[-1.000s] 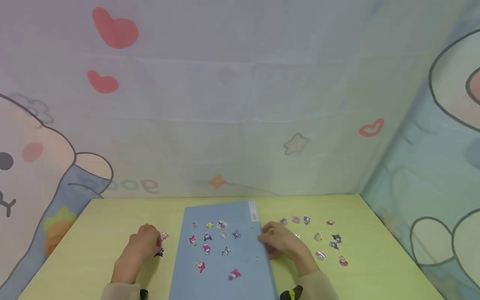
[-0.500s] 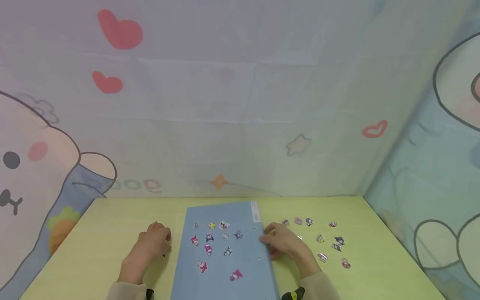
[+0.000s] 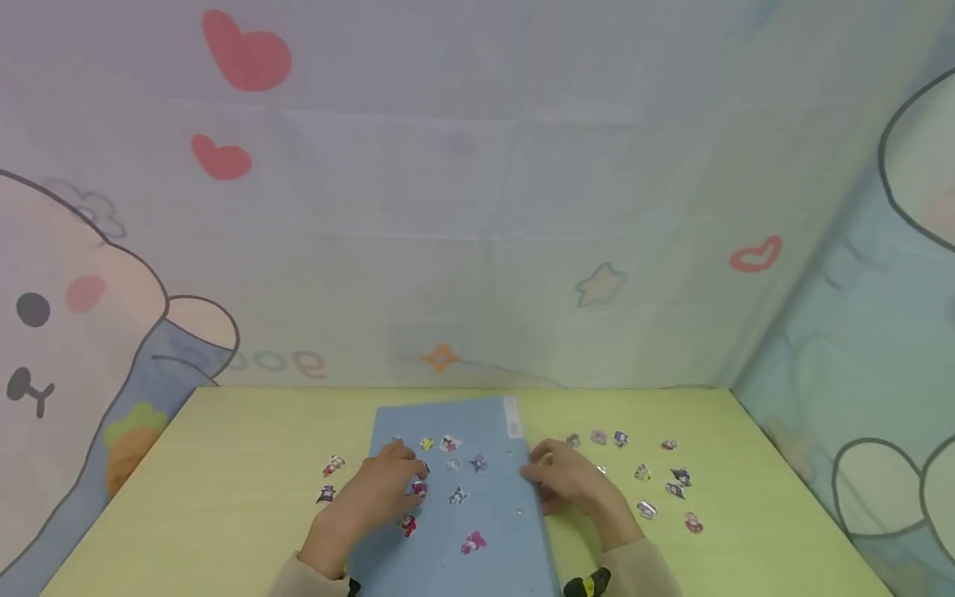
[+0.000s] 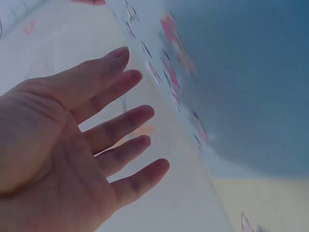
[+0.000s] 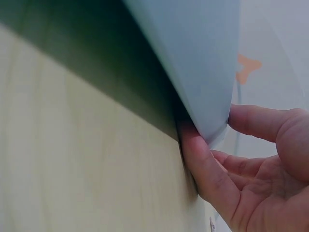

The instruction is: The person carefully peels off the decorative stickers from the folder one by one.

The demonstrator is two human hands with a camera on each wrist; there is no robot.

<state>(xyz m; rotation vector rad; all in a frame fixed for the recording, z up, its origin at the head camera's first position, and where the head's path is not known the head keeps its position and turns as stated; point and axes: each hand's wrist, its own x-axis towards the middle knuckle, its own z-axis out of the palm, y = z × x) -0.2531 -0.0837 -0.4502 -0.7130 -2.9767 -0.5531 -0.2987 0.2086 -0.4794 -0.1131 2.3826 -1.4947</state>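
A blue folder (image 3: 492,514) with a white label at its top right corner lies on the table, several small cartoon stickers spread over it. My left hand (image 3: 379,489) is over the folder's left part, hiding some of the stickers. In the left wrist view its fingers are spread and relaxed, with nothing between them. At the folder's right edge, my right hand (image 3: 564,477) pinches the cover, the thumb on top and a finger beneath. The right wrist view shows that folder edge (image 5: 203,72) raised off the table.
Two loose stickers, one pink (image 3: 333,465) and one dark (image 3: 326,494), lie on the pale yellow table (image 3: 224,497) left of the folder. Several more stickers, among them a dark one (image 3: 681,477), are scattered at the right. A printed cloth (image 3: 477,207) hangs behind.
My left hand has moved right from the two loose stickers to over the folder, uncovering both. My right hand keeps its grip on the folder's edge. The head view has shifted slightly.
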